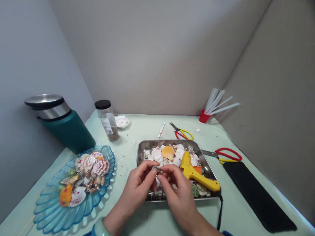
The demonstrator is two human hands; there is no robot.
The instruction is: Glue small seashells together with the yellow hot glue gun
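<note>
Above the near side of a metal tray, my left hand and my right hand meet, fingertips pinched on a small, shiny grey-green piece. It looks like a small shell, though its exact kind is too small to make out. White shells and an orange shell lie in the tray beyond my fingers. A yellow hot glue gun rests across the tray's right part, close to my right hand. My hands hide part of the tray's contents.
A blue scalloped glass dish of shells stands left, near a teal tumbler and a black-lidded jar. Behind the tray lie a marker and scissors. Right are larger scissors, a black mat and a red cup of glue sticks.
</note>
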